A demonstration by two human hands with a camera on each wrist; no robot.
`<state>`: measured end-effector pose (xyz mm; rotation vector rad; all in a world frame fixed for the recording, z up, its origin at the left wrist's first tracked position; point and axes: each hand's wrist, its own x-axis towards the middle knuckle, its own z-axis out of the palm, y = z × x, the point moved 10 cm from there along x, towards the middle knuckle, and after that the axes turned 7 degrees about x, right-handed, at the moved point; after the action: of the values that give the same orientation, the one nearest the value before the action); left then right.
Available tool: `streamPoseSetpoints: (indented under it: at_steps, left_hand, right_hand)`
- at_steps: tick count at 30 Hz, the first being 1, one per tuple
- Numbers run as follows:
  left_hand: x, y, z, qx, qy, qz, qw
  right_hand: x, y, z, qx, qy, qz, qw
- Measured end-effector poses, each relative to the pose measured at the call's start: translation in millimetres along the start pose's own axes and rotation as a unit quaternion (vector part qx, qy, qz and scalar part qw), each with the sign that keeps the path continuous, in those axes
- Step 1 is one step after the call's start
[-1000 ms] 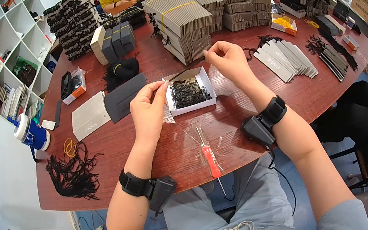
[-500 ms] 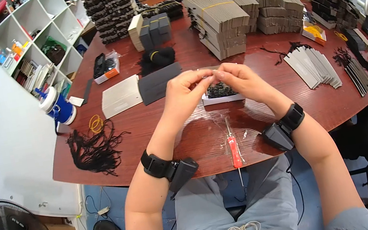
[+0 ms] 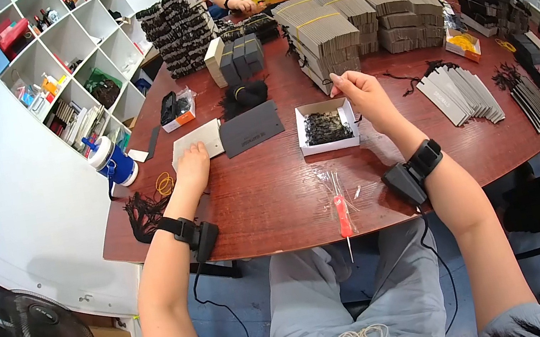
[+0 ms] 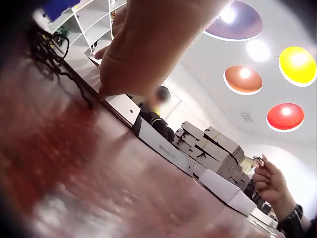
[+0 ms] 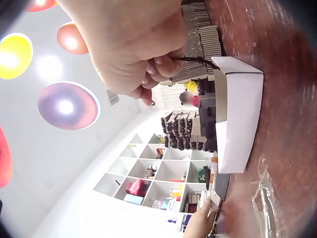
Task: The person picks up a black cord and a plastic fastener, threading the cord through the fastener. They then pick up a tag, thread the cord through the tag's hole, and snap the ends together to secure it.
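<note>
My left hand [image 3: 193,168] rests on the light grey cards [image 3: 206,133], fingers over their near left part; its fingertips are partly hidden in the left wrist view. Beside these cards lies a dark grey card [image 3: 251,128] with faint lettering. My right hand [image 3: 364,98] is raised at the right back corner of a white box [image 3: 331,146] and pinches a thin black cord [image 5: 197,60] between thumb and fingers. The cord trails toward the box's rim in the right wrist view. Inside the box lies a heap of short black cords [image 3: 327,131].
Tall stacks of banded grey cards [image 3: 317,23] stand behind the box. A red-handled tool [image 3: 343,215] lies at the table's front edge. Fanned grey cards [image 3: 456,94] are to the right, a bundle of black cords [image 3: 145,216] and a blue-white jug [image 3: 112,160] to the left.
Both hands were together over the box half a second ago. The left hand has since moved left onto the light grey cards; the right has drawn apart and up with the cord.
</note>
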<state>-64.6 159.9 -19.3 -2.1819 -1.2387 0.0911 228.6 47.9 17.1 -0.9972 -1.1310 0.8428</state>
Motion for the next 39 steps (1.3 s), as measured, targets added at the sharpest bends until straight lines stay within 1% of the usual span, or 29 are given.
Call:
streamPoseSetpoints:
  at_steps: [1,2,4,5,7,8,9,10,11,13,14,15,16,17,19,22,24,25,26,27,28,30,33,36,39]
  left_hand:
    - [0.4,0.7,3.6,-0.007,-0.032,0.004,0.999]
    - [-1.3,-0.9,2.5,-0.005,-0.03,0.006,1.0]
    - [-6.6,-4.9,-15.2,-0.008,0.042,0.003,0.999]
    - [-4.3,-2.9,-16.9,-0.005,0.043,0.007,0.999]
    - [-4.2,4.4,-41.2,-0.054,0.096,0.02,0.994]
    - [-1.6,12.7,-46.9,-0.053,0.096,0.021,0.994]
    - [3.1,29.6,-53.4,-0.055,0.093,0.043,0.993]
    - [6.7,45.2,-59.0,-0.059,0.09,0.064,0.992]
    - [9.4,54.1,-64.3,-0.062,0.091,0.066,0.992]
    - [15.4,78.6,-70.5,-0.059,0.073,0.116,0.989]
    - [19.7,85.6,-66.9,-0.081,0.049,0.124,0.988]
    - [23.2,91.1,-68.5,-0.08,0.053,0.128,0.987]
    - [26.8,94.9,-67.0,-0.076,0.042,0.123,0.989]
    - [30.2,97.4,-64.3,-0.072,0.031,0.118,0.99]
    - [35.9,95.7,-67.4,-0.072,0.046,0.111,0.99]
    - [38.5,95.0,-72.6,-0.08,0.03,0.113,0.99]
    - [37.9,94.8,-75.3,-0.077,0.002,0.112,0.991]
    - [37.2,95.0,-74.2,-0.076,0.002,0.115,0.99]
    - [34.6,92.4,-78.7,-0.105,0.036,0.115,0.987]
    - [32.4,89.3,-85.3,-0.134,0.07,0.115,0.982]
    - [32.6,88.2,-85.2,-0.134,0.069,0.117,0.982]
    - [35.0,76.9,-79.7,-0.178,0.041,0.076,0.98]
    - [39.3,65.6,-76.5,-0.202,0.041,0.054,0.977]
    - [40.0,59.4,-76.5,-0.223,0.024,0.046,0.973]
    - [38.3,57.4,-87.3,-0.244,0.041,0.047,0.968]
  right_hand:
    - [-0.1,-1.3,-0.4,0.001,0.001,-0.001,1.0]
    - [0.5,-3.2,-0.9,0.006,0.0,-0.008,1.0]
    - [0.9,-5.5,-4.1,0.013,0.005,-0.015,1.0]
    - [1.4,-6.6,-5.3,0.017,0.008,-0.019,1.0]
    - [2.4,-6.7,-6.8,0.024,0.012,-0.023,0.999]
    - [3.1,-7.1,-7.1,0.007,0.014,-0.028,0.999]
    - [3.4,-7.4,-7.0,-0.01,0.015,-0.033,0.999]
    - [3.3,-6.6,-6.9,-0.012,0.016,-0.033,0.999]
    - [3.0,-8.5,-6.9,-0.01,0.015,-0.046,0.999]
    - [5.4,-6.3,-10.9,-0.011,0.019,-0.061,0.998]
    - [9.0,-2.3,-12.9,-0.018,0.019,-0.074,0.997]
    - [10.2,-4.6,-13.1,-0.024,0.018,-0.086,0.996]
    - [11.0,0.1,-15.7,-0.041,0.023,-0.058,0.997]
    - [11.2,-0.2,-16.3,-0.041,0.026,-0.06,0.997]
    - [11.0,-2.1,-13.7,-0.037,0.019,-0.067,0.997]
    - [9.9,-3.7,-14.5,-0.058,0.024,-0.065,0.996]
    - [11.3,-2.4,-14.4,-0.061,0.027,-0.069,0.995]
    - [11.9,-4.4,-15.4,-0.049,0.037,-0.098,0.993]
    - [11.3,-7.5,-17.3,-0.037,0.047,-0.127,0.99]
    - [11.2,-7.1,-17.9,-0.037,0.049,-0.127,0.99]
    - [11.2,-7.3,-17.4,-0.045,0.049,-0.128,0.99]
    - [11.5,-6.8,-17.2,-0.054,0.047,-0.129,0.989]
    - [12.7,-4.6,-18.0,-0.064,0.051,-0.129,0.988]
    - [13.8,-2.5,-18.5,-0.069,0.048,-0.121,0.989]
    - [13.5,-2.4,-19.0,-0.072,0.051,-0.129,0.988]
